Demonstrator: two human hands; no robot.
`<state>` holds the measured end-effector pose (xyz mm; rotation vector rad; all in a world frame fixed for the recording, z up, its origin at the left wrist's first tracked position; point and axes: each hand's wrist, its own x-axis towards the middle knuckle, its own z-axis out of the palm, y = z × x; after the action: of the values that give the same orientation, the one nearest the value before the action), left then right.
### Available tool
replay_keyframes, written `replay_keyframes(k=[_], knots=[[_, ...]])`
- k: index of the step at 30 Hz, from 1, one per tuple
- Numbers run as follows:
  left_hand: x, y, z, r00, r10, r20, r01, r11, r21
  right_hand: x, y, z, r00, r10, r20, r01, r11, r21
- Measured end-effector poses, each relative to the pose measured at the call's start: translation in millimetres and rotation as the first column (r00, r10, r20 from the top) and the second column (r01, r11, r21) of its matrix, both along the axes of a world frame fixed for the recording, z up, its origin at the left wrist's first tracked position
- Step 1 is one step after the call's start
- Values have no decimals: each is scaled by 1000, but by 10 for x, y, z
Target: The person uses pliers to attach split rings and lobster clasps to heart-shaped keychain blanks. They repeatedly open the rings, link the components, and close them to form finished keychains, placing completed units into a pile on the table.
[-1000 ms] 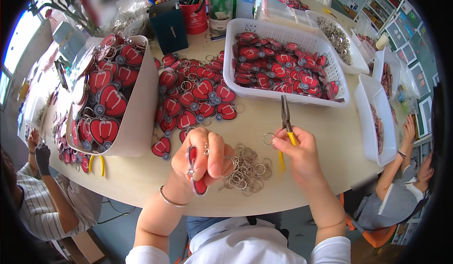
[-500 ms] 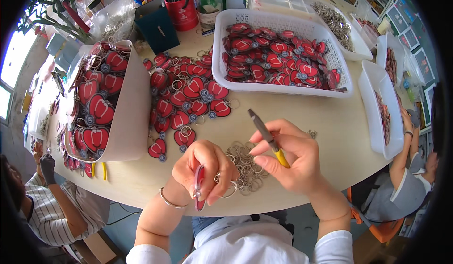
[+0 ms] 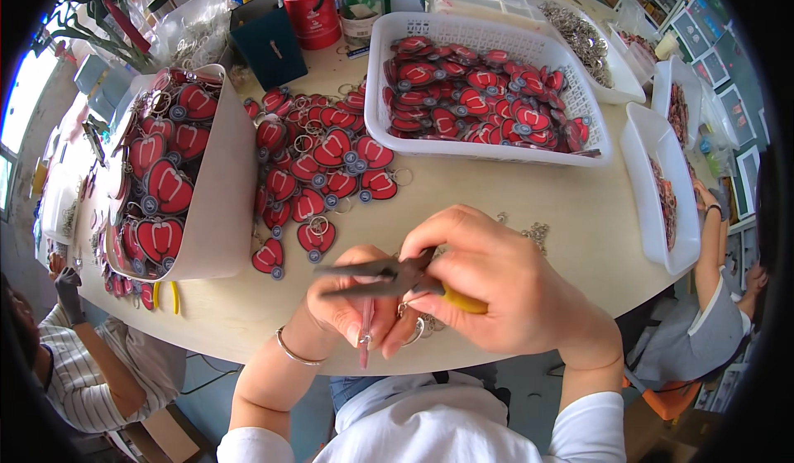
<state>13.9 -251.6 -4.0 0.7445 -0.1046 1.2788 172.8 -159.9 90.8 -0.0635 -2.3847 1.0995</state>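
Observation:
In my left hand (image 3: 343, 304) a red, clear-edged keychain charm (image 3: 365, 341) is pinched edge-on between thumb and fingers. A metal split ring (image 3: 416, 331) shows just beside those fingers. My right hand (image 3: 504, 285) is closed round pliers with yellow handles (image 3: 465, 299). Their dark jaws stand apart and point left, across the top of my left hand; whether they touch anything is unclear. Loose split rings lie on the table under my hands, mostly hidden now. Beyond my left hand spreads a pile of red charms with rings (image 3: 331, 153).
A white basket of red charms (image 3: 488, 150) stands ahead; a tall cream bin of charms (image 3: 222, 190) is at left. White trays (image 3: 662, 223) line the right side. Yellow-handled pliers (image 3: 174, 297) lie at the left table edge. Co-workers sit left (image 3: 107, 364) and right (image 3: 691, 318).
My right hand has moved left and turned the pliers, bringing their jaws over my left hand. The jaws now show apart. My left hand keeps the charm, shifted slightly right.

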Motion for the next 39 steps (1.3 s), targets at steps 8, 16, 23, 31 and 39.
replay_keyframes(k=[8,16,23,31,39], knots=[[-4,30,3,988,91,-128,-89,996,19,145,30,-50,984,40,176,54,864,-501],[33,6,58,980,129,-149,-134,991,-21,144,-12,-45,981,36,188,77,826,-559],[10,-7,64,979,160,-129,-168,985,-50,121,-53,-187,993,62,99,31,676,-736],[-37,-22,157,954,155,-256,-165,986,-19,87,-85,-275,998,-6,55,48,591,-805],[-47,-30,220,888,209,-409,-223,975,13,135,-60,-185,985,18,173,122,639,-760]])
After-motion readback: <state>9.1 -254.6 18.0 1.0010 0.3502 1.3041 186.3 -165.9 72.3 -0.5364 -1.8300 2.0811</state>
